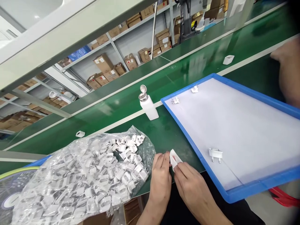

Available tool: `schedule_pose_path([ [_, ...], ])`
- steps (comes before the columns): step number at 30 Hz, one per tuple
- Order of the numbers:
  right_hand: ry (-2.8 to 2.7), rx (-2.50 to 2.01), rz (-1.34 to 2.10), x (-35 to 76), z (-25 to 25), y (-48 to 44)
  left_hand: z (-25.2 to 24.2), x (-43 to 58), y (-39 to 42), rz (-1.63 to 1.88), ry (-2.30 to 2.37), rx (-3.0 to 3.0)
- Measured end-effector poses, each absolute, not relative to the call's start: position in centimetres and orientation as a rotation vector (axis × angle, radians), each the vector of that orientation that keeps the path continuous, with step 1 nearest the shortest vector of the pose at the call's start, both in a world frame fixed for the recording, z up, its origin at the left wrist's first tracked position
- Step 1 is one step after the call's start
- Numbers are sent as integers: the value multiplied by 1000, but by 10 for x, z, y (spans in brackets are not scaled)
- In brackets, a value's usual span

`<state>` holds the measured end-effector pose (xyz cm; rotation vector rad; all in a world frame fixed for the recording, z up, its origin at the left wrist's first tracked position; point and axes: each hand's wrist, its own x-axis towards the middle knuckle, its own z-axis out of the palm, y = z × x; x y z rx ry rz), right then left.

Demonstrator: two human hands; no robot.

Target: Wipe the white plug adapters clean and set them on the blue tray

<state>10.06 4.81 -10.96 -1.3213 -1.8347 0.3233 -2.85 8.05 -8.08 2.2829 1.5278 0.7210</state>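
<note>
Close together at the table's front edge, my left hand (161, 175) and my right hand (191, 181) both have their fingers curled in. A folded white cloth (174, 158) sticks up from the fingertips of my right hand and touches my left fingertips. Whatever my left fingers pinch is mostly hidden behind them. Just left of my hands lies a clear plastic bag (150, 147) full of small white plastic plug housings (105, 181). A blue-rimmed white tray (194, 147) stands to the right, with a white plug part (215, 153) near its front.
Two more plug parts, one (175, 100) and another (194, 89), sit in the tray's far corner. A white pump bottle (149, 106) with its lid raised stands behind my hands. White housings (80, 134) lie on the green belt (122, 109). Another person's arm (289, 68) is at right.
</note>
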Motion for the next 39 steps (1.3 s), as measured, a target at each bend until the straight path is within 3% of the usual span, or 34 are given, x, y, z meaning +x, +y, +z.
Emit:
schedule_pose_path([
  [5,-1765,-1328,450,100,-102,43,-79,-30,80,794,1516,2220],
  [13,-1378,-1358,976,130,-62,66,-54,-37,69,1073,1287,2104],
  [19,-543,-1136,1572,125,-53,48,-36,-23,59,1172,1364,1583],
  [22,-726,-1062,1458,103,-51,39,-32,-10,56,1252,1489,1248],
  [28,-1380,-994,796,96,-59,32,-16,6,58,1224,1324,534],
  [32,-1599,-935,472,110,-57,40,-10,7,59,1122,1246,376],
  [39,-1619,-1074,625,129,-43,40,-5,3,60,1081,1051,266],
])
